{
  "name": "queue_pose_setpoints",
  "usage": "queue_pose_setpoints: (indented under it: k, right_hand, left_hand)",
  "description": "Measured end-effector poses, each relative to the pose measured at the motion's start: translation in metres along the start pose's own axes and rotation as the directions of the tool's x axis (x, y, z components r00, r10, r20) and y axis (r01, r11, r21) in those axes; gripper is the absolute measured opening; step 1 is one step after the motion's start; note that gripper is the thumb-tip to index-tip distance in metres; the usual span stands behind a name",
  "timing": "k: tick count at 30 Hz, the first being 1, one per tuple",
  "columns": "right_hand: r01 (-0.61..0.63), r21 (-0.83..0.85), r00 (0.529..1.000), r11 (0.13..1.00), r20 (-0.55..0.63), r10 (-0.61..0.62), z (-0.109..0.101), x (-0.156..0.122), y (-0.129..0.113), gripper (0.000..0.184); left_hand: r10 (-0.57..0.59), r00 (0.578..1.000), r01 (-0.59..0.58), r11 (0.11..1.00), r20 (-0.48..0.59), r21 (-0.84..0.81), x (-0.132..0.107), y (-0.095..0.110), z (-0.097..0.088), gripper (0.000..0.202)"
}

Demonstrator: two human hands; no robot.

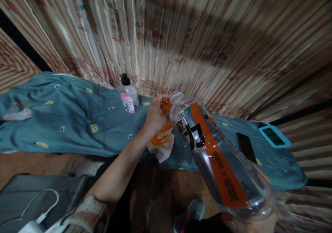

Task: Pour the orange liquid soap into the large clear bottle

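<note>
My left hand (155, 117) is closed around an orange cap (166, 105) and a crumpled white-and-orange cloth (162, 141) right beside the open mouth of a large clear plastic bottle (218, 157). The bottle has an orange label strip with black characters and lies tilted, mouth up and to the left. My right hand (249, 224) grips the bottle's base at the bottom edge of the view; only part of the fingers shows.
A teal bedsheet (70, 122) covers the bed ahead, against a striped curtain (181, 35). On it stand a small pump bottle (128, 96), a black phone (246, 146) and a blue-cased phone (274, 136). A white charger and cable (38, 212) lie at the lower left.
</note>
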State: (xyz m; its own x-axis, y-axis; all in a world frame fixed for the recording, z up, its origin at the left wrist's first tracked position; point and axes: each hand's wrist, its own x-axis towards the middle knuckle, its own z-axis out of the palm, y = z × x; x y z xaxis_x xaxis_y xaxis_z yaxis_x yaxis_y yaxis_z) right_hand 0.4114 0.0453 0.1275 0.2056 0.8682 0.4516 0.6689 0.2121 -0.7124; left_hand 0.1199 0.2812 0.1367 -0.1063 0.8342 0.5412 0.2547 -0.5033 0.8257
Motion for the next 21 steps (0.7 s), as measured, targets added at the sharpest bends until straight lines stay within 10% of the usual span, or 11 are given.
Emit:
queue_pose_setpoints:
  k: [10,21]
  right_hand:
    - [0.243,0.099,0.962,0.965,0.106,-0.253,0.024,0.030,-0.065,0.088]
    - [0.311,0.054,0.940,0.949,0.129,-0.315,0.023,0.030,-0.064,0.091]
  left_hand:
    - [-0.002,1.000,0.002,1.000,-0.001,0.007,0.001,0.001,0.000,0.025]
    - [-0.012,1.000,0.013,1.000,-0.005,0.019,0.001,0.004,-0.001,0.019]
